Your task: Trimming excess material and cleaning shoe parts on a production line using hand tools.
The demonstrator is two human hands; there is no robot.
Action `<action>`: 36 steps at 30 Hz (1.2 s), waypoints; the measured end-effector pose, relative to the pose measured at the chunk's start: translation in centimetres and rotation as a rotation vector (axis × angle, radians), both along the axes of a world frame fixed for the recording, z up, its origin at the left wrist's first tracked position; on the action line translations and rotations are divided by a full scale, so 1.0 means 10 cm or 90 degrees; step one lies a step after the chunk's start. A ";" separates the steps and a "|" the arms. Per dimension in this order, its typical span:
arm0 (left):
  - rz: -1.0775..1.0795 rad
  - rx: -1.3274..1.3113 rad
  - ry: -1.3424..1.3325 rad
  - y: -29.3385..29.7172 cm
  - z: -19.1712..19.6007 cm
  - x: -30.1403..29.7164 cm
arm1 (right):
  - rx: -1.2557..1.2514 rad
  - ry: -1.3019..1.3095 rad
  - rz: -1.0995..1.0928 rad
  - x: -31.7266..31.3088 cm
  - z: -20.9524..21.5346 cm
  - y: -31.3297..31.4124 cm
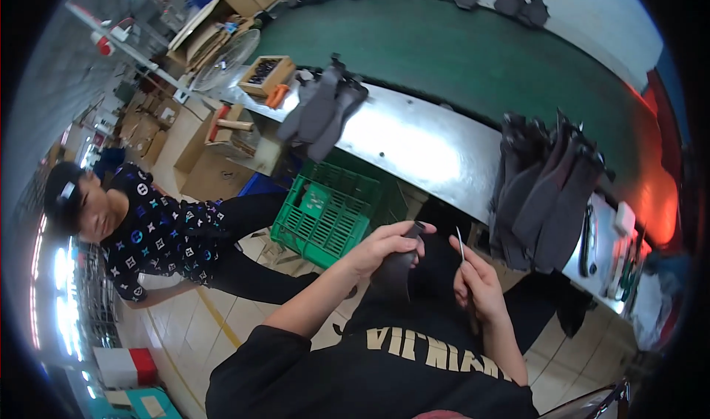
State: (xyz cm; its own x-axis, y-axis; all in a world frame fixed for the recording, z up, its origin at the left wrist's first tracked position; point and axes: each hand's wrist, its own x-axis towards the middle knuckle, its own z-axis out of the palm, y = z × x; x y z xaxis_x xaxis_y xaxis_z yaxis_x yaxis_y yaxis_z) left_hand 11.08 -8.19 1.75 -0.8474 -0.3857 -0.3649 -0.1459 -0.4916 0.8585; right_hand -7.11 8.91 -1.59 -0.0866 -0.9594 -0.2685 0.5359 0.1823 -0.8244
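My left hand (386, 247) is closed round a dark grey moulded piece (394, 275), held in front of my chest. Its lower end hangs over my dark clothing and is hard to make out. A short gap to the right, my right hand (479, 287) grips a slim knife (460, 243) with its narrow, pale blade pointing up. The blade is apart from the piece. Beyond my right hand, a stack of similar dark grey pieces (543, 197) lies over the edge of the metal table (403, 134). A smaller bunch of dark grey pieces (323, 112) lies at the table's left part.
A green conveyor belt (436, 56) runs behind the table, with more grey pieces along its far side. A green plastic crate (325, 212) stands below the table. At left, a person (159, 227) sits close by. Hand tools (627, 260) lie at the right end.
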 end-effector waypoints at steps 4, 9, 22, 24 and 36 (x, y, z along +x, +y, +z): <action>0.120 -0.105 -0.012 -0.21 0.14 0.27 | 0.047 0.028 0.040 -0.10 -0.05 0.11; 0.088 -0.243 -0.059 -0.98 0.55 0.53 | 0.100 0.063 0.075 -0.14 -0.14 0.20; -0.051 -1.493 -0.250 -3.05 -0.08 -0.75 | 0.193 0.147 0.095 0.20 -0.39 0.29; 0.051 -1.441 -0.312 -2.99 -0.17 -0.66 | 0.204 0.140 0.095 0.17 -0.38 0.31; 0.884 -1.289 -0.577 -1.36 0.56 2.30 | 0.184 0.174 0.168 -0.05 -0.50 0.31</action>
State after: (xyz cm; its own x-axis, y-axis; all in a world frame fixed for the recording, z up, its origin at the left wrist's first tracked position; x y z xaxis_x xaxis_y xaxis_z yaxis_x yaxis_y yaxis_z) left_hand 34.06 -21.75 7.39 0.0392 -0.4174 0.9079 -0.9581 0.2422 0.1527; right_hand -7.57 11.96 -6.57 0.0461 -0.8473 -0.5291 0.2113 0.5259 -0.8239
